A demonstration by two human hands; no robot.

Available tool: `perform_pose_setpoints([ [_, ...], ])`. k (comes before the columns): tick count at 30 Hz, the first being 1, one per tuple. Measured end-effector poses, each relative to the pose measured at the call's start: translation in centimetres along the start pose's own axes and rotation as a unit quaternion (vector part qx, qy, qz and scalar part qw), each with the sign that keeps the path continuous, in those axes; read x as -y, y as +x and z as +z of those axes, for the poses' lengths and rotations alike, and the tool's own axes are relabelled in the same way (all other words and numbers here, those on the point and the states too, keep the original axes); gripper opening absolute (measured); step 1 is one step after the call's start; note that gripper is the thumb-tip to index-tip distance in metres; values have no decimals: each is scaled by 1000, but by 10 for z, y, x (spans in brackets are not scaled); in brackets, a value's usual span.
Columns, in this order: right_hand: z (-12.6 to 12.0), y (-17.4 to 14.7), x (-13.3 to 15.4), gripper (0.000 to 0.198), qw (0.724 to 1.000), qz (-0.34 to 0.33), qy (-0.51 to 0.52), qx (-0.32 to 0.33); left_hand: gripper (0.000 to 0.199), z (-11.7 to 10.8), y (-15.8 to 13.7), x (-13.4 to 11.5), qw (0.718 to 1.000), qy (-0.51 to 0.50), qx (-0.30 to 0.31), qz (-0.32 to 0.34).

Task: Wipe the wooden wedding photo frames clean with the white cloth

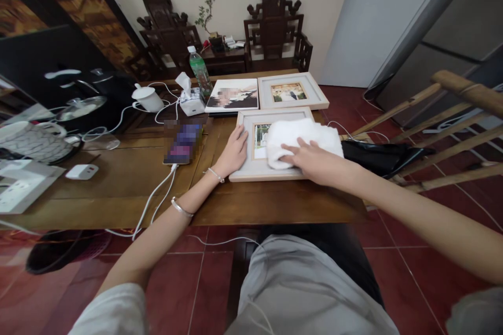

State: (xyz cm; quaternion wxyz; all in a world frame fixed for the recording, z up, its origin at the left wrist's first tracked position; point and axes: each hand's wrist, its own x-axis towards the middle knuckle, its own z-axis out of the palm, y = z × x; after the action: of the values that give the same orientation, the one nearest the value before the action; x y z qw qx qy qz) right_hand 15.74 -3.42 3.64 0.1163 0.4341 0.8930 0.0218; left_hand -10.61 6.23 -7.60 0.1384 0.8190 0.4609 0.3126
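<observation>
Brown and shiny, the table point(255, 204) had a picture frame point(258, 141) lying flat near its front edge. The left hand point(234, 153) rested on the frame's left side; I couldn't tell if it gripped. The right hand point(308, 159) held a bunched white cloth point(314, 136) on top. That cloth looked soft; the frame seemed stiff, maybe breakable, best held by its wooden sides.

towel point(314, 138): fluffy matt cloth | picture frame point(259, 178): smooth wood | table point(251, 204): glossy wood | bangle point(181, 208): shiny metal
</observation>
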Motion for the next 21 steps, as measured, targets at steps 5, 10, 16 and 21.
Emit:
perform_pose_setpoints([
  [5,-17,-36,37,67,996,-86,32,16,50,0,-1,-2,1000,0,3,-5],
  [10,-17,-6,57,67,996,-82,39,8,54,-3,0,-8,999,-32,-12,-29],
  [16,-7,65,36,65,999,-22,37,-16,64,-7,0,-21,987,-117,-46,-98],
  [21,-5,106,23,54,996,54,34,-61,67,-8,0,-26,989,-113,-57,-78],
])
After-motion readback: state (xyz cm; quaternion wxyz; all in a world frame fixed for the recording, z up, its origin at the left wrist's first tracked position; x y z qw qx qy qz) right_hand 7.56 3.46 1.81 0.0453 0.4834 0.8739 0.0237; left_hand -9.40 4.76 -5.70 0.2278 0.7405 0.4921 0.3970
